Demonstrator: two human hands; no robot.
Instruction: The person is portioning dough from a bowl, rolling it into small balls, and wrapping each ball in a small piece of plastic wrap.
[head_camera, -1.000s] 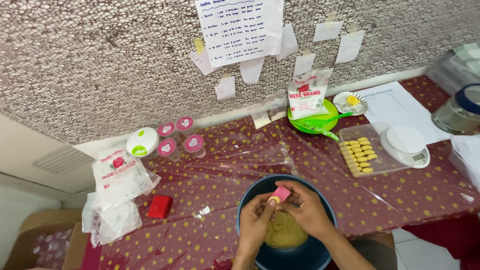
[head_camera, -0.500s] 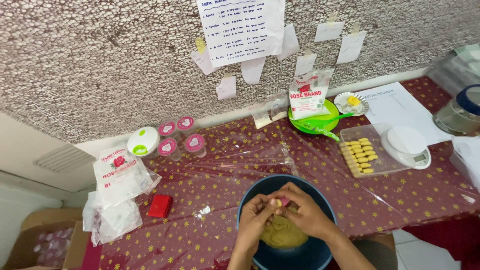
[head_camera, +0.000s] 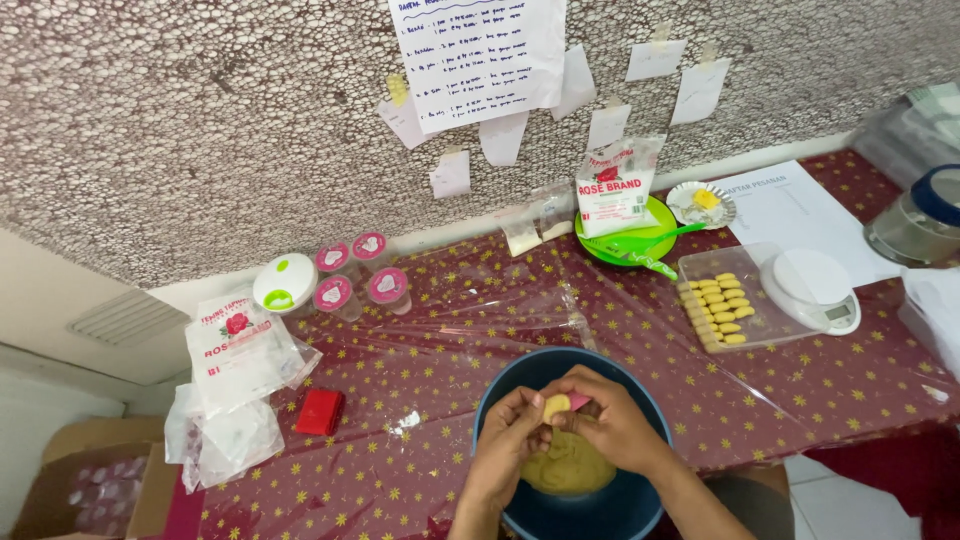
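Yellow dough lump (head_camera: 556, 405) (small), pinched between both hands, left hand (head_camera: 510, 448), right hand (head_camera: 612, 425)

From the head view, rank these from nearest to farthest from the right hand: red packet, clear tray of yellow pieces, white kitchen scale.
1. Clear tray of yellow pieces, up and right of the right hand.
2. White kitchen scale, just beyond the tray.
3. Red packet, far left.

Speckled wall (head_camera: 200, 120) (paper notes (head_camera: 480, 55) taped on) behind star-patterned tablecloth (head_camera: 800, 380).
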